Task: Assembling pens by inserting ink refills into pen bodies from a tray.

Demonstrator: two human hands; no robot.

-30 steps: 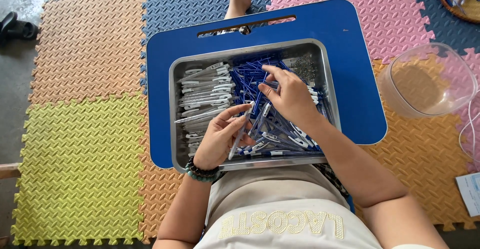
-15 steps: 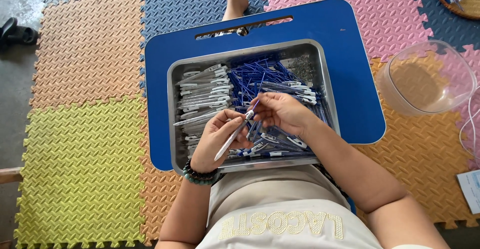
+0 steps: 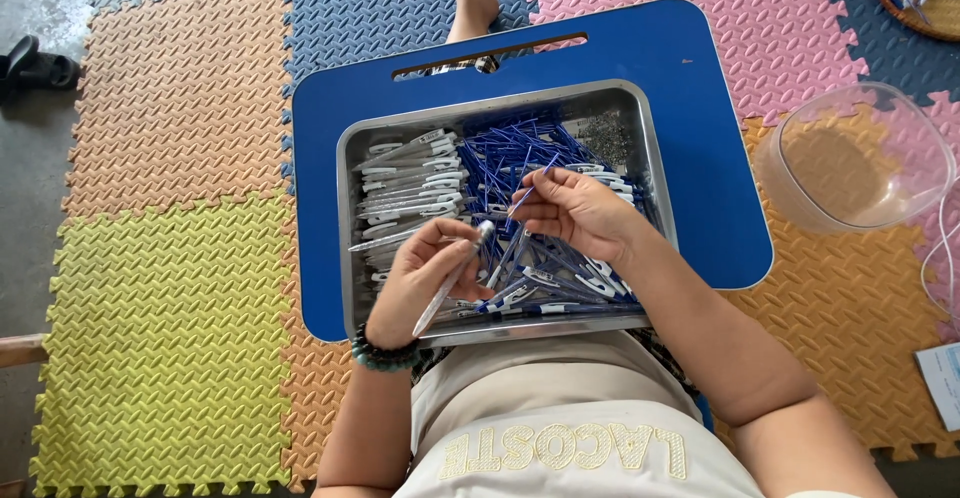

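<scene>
The person is sitting over a shiny metal tray (image 3: 345,258) on a smooth blue plastic lap desk (image 3: 700,158), with white pen barrels (image 3: 410,183) stacked left and thin blue refills (image 3: 510,148) heaped right. The left hand (image 3: 425,278) is gripping a clear pen barrel (image 3: 452,283). The right hand (image 3: 575,213), lifted since a second ago, is pinching a blue refill (image 3: 532,183) above the pile.

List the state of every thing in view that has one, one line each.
left hand: closed on a pale pen barrel, held tilted
right hand: fingers pinching a thin blue refill
metal tray: on the blue lap desk, filled with pen parts
clear plastic bowl: upright on the mat, looks empty
</scene>
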